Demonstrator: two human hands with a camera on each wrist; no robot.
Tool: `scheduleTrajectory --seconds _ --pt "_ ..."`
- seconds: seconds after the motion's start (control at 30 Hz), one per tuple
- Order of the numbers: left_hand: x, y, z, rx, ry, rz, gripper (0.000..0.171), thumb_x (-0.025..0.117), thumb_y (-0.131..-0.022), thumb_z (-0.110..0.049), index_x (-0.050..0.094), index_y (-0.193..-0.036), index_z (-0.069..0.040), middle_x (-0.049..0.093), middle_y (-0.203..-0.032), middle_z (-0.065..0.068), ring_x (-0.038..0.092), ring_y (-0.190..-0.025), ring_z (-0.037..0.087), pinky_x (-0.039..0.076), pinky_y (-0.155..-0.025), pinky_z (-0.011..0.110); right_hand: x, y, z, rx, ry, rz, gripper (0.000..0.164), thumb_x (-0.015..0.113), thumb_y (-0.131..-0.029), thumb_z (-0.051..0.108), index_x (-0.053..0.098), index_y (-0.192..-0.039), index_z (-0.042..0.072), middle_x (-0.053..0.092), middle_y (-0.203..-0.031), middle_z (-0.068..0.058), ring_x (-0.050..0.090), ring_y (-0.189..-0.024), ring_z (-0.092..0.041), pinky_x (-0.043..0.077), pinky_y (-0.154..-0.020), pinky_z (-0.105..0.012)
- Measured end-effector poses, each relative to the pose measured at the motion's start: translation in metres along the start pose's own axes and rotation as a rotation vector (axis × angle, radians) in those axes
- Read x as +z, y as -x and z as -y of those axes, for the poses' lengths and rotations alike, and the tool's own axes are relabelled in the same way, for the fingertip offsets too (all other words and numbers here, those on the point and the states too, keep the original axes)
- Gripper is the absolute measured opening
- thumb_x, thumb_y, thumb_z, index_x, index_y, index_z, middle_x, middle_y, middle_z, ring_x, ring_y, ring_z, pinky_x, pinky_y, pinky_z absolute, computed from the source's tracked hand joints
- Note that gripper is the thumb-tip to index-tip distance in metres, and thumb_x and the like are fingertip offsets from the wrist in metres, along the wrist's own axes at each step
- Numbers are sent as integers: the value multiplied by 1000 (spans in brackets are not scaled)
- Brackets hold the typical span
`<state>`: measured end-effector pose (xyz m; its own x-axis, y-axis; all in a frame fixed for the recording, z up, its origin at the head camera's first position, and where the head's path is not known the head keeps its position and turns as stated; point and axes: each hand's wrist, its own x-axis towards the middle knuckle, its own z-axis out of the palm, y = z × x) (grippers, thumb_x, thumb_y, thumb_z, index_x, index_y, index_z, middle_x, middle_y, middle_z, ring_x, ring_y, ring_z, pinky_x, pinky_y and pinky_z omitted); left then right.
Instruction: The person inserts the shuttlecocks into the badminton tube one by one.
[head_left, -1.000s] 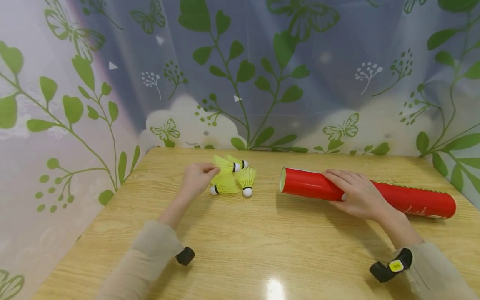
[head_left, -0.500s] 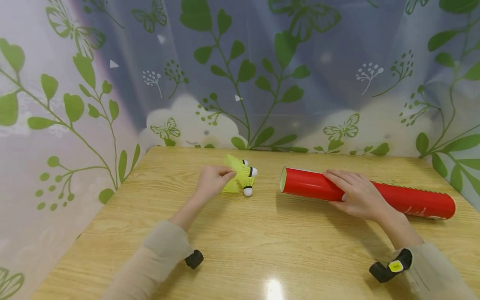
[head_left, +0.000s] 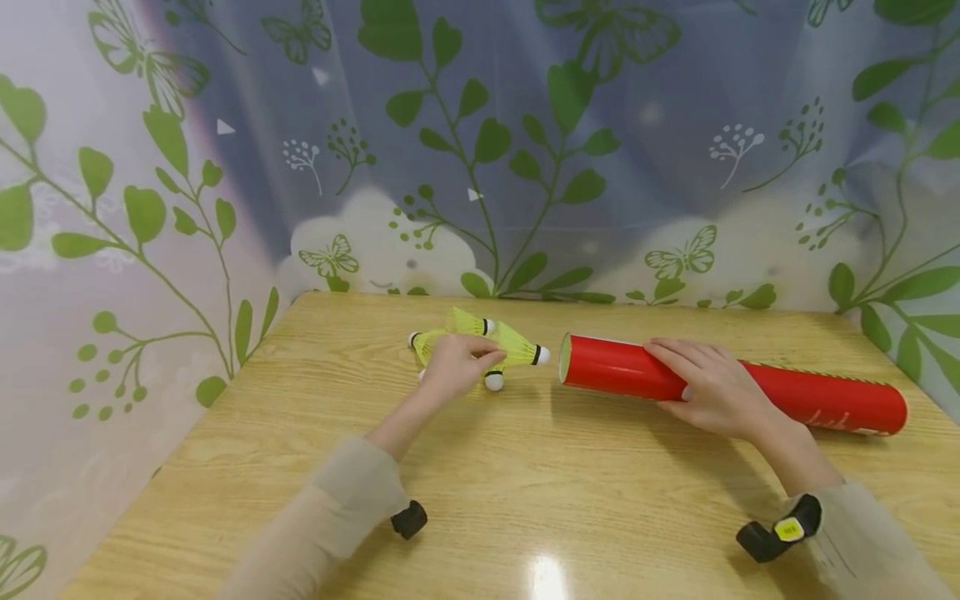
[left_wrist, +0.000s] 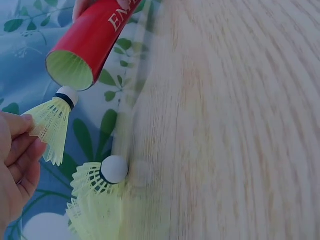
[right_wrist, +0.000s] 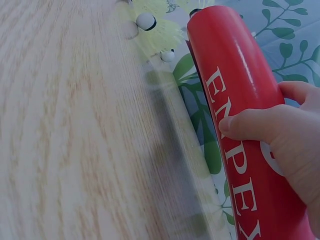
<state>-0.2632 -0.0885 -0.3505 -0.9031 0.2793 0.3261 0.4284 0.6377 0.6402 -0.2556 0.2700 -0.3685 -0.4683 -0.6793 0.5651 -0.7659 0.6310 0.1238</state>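
Observation:
My left hand [head_left: 454,368] pinches a yellow shuttlecock [left_wrist: 53,120] by its skirt, its white cork pointing at the mouth of a red shuttlecock tube [head_left: 615,367]. In the left wrist view the cork sits just outside the tube's open end. My right hand [head_left: 712,385] grips the tube around its middle and holds that end tilted up off the table. White letters run along the tube in the right wrist view. Behind and beneath my left hand lie several more yellow shuttlecocks [head_left: 468,322], partly hidden by it.
The wooden table [head_left: 480,483] spreads out in front of both hands. At its back edge hangs a curtain [head_left: 510,167] printed with green leaves and butterflies. A black wrist camera [head_left: 408,519] sits below the left sleeve, another [head_left: 772,537] at the right wrist.
My left hand has lifted a shuttlecock from the pile and carried it right, up to the tube's mouth. My right hand and the tube have stayed in place.

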Motion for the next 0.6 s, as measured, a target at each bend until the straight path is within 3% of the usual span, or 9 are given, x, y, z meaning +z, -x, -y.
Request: scheduleTrajectory --seconds 0.13,0.6 --pt "4 0 -4 59 17 3 19 66 -87 -18 73 -97 -4 71 -91 6 65 -80 17 49 -63 23 -1 0 -1 -1 -7 2 77 84 -59 21 52 -126 -1 56 -120 -18 54 -104 -35 42 -81 -52" --pt "17 -2 -16 100 38 43 19 63 -89 -16 73 -99 -3 70 -93 8 65 -83 17 50 -72 26 0 0 1 15 1 5 86 86 -51 15 51 -128 2 57 -119 -17 53 -104 -35 41 -82 -53"
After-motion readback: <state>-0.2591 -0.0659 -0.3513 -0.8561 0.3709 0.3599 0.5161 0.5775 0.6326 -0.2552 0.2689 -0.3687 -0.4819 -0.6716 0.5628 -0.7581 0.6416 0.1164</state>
